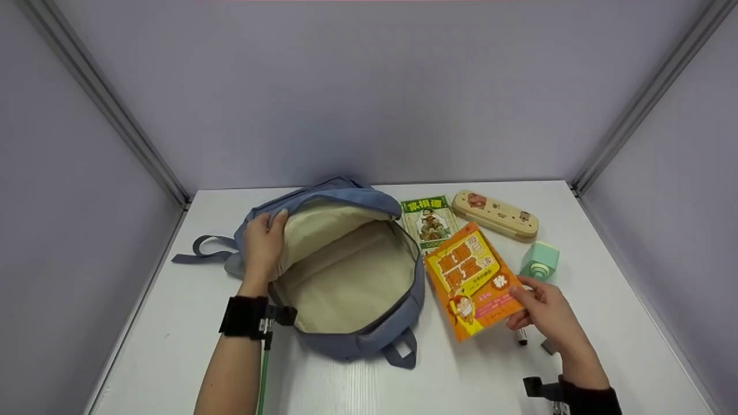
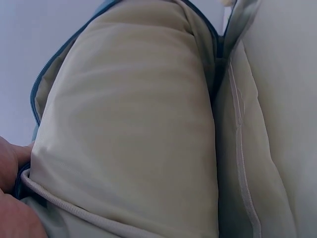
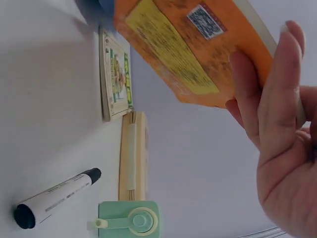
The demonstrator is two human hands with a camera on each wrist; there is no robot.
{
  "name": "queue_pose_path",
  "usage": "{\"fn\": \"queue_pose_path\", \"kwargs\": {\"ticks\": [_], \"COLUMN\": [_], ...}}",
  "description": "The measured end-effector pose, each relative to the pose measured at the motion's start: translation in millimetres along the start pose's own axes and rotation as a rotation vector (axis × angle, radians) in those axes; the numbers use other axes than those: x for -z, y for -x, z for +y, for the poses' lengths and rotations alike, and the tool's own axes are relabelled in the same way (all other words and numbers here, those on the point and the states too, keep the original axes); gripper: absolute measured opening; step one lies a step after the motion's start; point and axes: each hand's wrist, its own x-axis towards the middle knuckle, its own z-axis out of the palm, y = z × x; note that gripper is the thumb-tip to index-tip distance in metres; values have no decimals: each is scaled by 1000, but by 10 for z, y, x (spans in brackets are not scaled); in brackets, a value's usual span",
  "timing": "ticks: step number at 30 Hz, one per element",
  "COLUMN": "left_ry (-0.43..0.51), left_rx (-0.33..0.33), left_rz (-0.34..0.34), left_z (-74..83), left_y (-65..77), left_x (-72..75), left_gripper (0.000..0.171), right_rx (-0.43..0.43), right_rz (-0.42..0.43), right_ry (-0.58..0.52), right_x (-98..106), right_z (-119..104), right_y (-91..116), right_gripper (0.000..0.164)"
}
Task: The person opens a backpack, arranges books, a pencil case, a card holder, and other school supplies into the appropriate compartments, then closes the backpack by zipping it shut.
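The raised flap (image 1: 326,230) of the blue backpack (image 1: 392,325) is gripped by the left hand (image 1: 264,245). An orange book (image 1: 470,285) is pinched by the right hand (image 1: 546,311), above the table (image 1: 450,380) beside the backpack. Nearby, a green-titled book (image 1: 429,223), a pencil case (image 1: 496,216), a mint-green bottle (image 1: 541,259) and a marker (image 3: 58,199) are noted on the table.

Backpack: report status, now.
Left hand holding backpack open. Right hand gripping orange book, raised beside the backpack. Nothing seen in the way.
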Motion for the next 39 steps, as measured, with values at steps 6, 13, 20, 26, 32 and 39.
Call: {"fn": "queue_pose_path", "kwargs": {"ticks": [6, 13, 20, 26, 32, 39], "left_ry": [-17, 6, 14, 23, 49, 29], "left_rx": [8, -6, -10, -18, -53, -44], "left_rz": [9, 11, 11, 21, 61, 82], "left_z": [33, 61, 67, 70, 80, 116], "left_y": [5, 5, 8, 23, 24, 14], "left_x": [-12, -19, -24, -39, -56, -45], "left_gripper": [42, 40, 37, 36, 39, 41], "right_rx": [4, -64, -102, -149, -174, -184], "right_rz": [76, -88, -179, -231, -299, -288], "right_ry": [-144, -229, -340, -440, -453, -384], "right_x": [-138, -505, -963, -1260, -1419, -1465], "right_z": [-99, -33, 58, 62, 139, 245], "right_y": [-66, -244, -478, -680, -839, -895], "right_gripper": [51, 55, 53, 50, 51, 48]}}
